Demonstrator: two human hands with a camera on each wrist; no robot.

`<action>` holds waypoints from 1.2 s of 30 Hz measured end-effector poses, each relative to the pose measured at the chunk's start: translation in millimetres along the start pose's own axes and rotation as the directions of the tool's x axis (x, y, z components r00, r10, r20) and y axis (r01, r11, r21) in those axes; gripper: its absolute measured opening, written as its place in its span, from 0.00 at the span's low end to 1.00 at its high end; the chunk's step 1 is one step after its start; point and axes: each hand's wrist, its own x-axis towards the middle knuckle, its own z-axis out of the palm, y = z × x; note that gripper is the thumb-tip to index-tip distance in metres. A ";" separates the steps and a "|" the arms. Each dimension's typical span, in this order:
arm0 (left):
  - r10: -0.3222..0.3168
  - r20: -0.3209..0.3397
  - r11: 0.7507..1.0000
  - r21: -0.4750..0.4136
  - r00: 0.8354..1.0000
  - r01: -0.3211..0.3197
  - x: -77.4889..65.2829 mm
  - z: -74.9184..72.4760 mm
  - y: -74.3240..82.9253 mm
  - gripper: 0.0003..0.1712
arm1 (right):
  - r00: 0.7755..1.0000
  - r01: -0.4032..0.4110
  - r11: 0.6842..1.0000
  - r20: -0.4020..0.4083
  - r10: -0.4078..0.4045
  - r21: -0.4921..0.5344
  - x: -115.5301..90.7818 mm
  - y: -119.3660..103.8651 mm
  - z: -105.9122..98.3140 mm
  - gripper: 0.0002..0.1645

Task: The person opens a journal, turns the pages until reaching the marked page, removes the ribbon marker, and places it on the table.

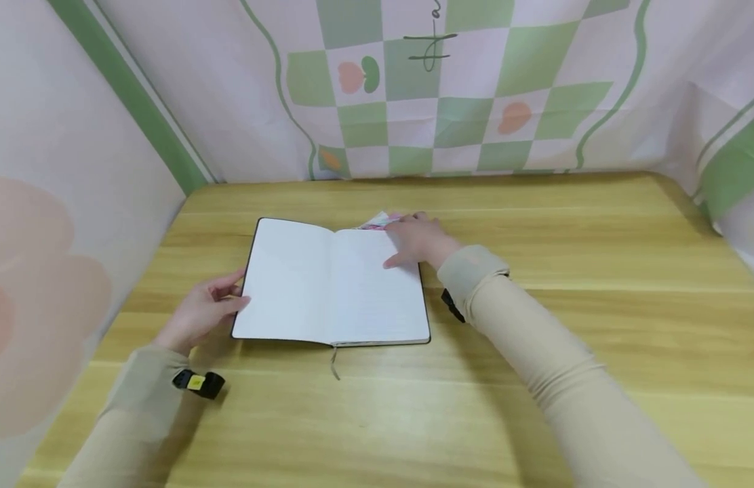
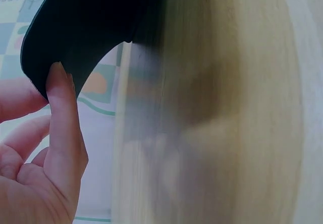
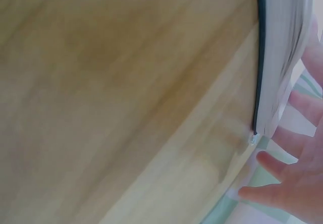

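Note:
An open notebook (image 1: 291, 285) with blank white pages and a dark cover lies on the wooden table. My left hand (image 1: 203, 308) pinches the outer edge of its left side between thumb and fingers. In the left wrist view, that dark cover (image 2: 75, 37) is bent and raised off the table. Over the top right corner of the right page is my right hand (image 1: 416, 238), its fingers spread. Close to those fingertips, a pink and white patterned piece (image 1: 377, 221) shows past the notebook's top edge; most of it is hidden. The right wrist view shows the page block (image 3: 282, 47) beside spread fingers.
A thin ribbon bookmark (image 1: 335, 366) hangs from the notebook's spine onto the tabletop (image 1: 377, 420). Behind the table hangs a green and white checked cloth (image 1: 413, 122). Another pale cloth (image 1: 66, 224) with a peach flower borders the left side.

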 end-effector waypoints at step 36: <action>-0.014 -0.001 1.000 -0.011 1.000 0.014 0.8 -0.9 1.9 0.37 | 0.971 0.160 0.898 -0.229 -0.069 0.409 -15.1 -8.0 5.0 0.35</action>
